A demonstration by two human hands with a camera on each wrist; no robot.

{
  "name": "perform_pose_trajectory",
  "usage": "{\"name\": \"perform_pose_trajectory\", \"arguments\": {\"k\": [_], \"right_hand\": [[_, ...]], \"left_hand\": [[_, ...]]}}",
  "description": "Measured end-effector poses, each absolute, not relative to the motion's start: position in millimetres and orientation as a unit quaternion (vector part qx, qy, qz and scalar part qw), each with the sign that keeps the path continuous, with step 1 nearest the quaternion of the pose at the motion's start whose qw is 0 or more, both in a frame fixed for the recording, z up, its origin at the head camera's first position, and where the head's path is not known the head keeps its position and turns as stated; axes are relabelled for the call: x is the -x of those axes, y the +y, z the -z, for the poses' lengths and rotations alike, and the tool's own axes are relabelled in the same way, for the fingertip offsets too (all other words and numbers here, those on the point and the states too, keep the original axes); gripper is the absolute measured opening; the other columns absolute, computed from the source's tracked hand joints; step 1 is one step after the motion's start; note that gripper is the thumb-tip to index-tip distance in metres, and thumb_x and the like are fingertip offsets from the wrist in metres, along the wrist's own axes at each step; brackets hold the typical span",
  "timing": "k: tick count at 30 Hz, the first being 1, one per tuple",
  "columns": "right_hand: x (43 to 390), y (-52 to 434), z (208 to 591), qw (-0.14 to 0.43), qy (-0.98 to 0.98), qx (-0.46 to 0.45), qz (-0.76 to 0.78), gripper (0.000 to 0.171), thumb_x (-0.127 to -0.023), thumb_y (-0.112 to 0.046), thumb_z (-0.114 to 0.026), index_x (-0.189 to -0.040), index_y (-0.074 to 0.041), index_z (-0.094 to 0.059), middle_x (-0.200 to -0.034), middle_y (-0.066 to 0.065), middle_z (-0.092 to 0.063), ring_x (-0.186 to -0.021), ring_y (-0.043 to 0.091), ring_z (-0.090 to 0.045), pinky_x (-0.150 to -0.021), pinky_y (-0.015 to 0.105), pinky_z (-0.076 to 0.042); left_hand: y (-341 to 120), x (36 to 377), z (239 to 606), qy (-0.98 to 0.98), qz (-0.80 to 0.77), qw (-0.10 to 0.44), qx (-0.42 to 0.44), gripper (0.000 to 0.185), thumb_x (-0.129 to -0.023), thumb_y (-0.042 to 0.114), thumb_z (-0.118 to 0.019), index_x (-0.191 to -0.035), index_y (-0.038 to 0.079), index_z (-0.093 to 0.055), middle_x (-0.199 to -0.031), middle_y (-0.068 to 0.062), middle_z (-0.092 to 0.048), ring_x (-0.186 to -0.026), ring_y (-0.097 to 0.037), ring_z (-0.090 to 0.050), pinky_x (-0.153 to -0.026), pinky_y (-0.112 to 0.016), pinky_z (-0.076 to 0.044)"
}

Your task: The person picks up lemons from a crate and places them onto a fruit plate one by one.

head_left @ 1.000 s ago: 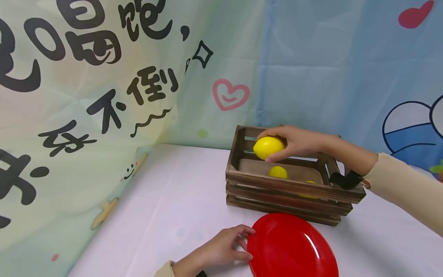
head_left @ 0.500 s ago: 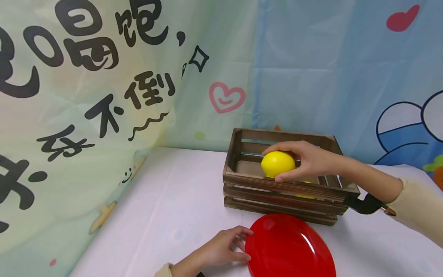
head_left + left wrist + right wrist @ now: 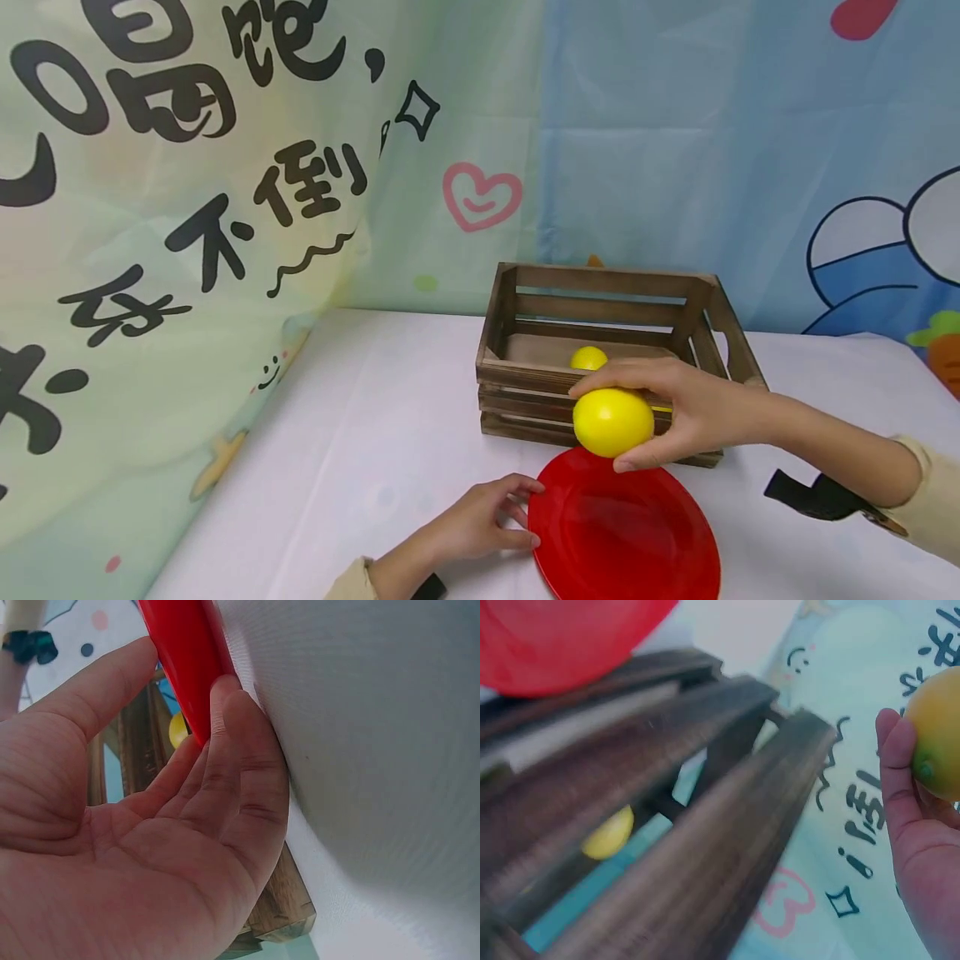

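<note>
My right hand (image 3: 690,408) holds a yellow lemon (image 3: 612,422) between thumb and fingers, over the far rim of a red plate (image 3: 626,542) and in front of the slatted wooden crate (image 3: 600,279). The right wrist view shows the lemon's green-tinted tip (image 3: 928,769) beside the fingers. At the plate's left edge, my left hand (image 3: 476,521) grips the rim. In the left wrist view its thumb (image 3: 112,686) lies against one face of the plate and the fingers wrap the other side. Another lemon (image 3: 588,358) lies inside the crate.
A white cloth (image 3: 397,400) covers the table. Behind it hangs a printed backdrop (image 3: 637,150) with lettering and cartoon shapes. The crate stands near the backdrop, just beyond the plate. A sliver of yellow shows between its front slats, partly behind my right hand.
My right hand has lifted the lemon out of the crate and brought it forward over its front wall to the plate's far edge. My left hand stays on the plate's rim.
</note>
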State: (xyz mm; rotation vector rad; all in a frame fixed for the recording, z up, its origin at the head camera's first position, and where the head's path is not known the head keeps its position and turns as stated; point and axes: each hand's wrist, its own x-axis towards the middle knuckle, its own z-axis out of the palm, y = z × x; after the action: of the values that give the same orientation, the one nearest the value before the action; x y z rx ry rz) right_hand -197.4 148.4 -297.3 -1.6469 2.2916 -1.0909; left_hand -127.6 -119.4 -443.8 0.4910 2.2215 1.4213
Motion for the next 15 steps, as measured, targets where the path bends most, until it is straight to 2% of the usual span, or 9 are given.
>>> {"name": "perform_pose_trajectory", "arguments": {"k": [12, 15], "right_hand": [[182.3, 159.0, 343.9, 0.167, 0.782, 0.461, 0.384, 0.057, -0.079, -0.026, -0.079, -0.130, -0.016, -0.055, -0.123, 0.002, -0.062, -0.106, 0.011, -0.060, -0.078, 0.029, -0.056], [180.1, 161.4, 355.1, 0.186, 0.785, 0.442, 0.393, 0.057, -0.079, -0.026, -0.079, -0.131, -0.019, -0.055, -0.122, 0.000, -0.061, -0.105, 0.011, -0.059, -0.078, 0.029, -0.056]], "left_hand": [[-119.7, 127.9, 442.8, 0.804, -0.521, 0.228, -0.174, 0.047, -0.082, 0.006, -0.076, -0.125, 0.014, -0.058, -0.112, 0.004, -0.064, -0.083, -0.001, -0.060, -0.071, -0.017, -0.051], [-119.2, 127.5, 441.9, 0.803, -0.523, 0.226, -0.174, 0.048, -0.081, 0.005, -0.076, -0.125, 0.013, -0.058, -0.112, 0.004, -0.064, -0.083, 0.000, -0.059, -0.070, -0.017, -0.051]]}}
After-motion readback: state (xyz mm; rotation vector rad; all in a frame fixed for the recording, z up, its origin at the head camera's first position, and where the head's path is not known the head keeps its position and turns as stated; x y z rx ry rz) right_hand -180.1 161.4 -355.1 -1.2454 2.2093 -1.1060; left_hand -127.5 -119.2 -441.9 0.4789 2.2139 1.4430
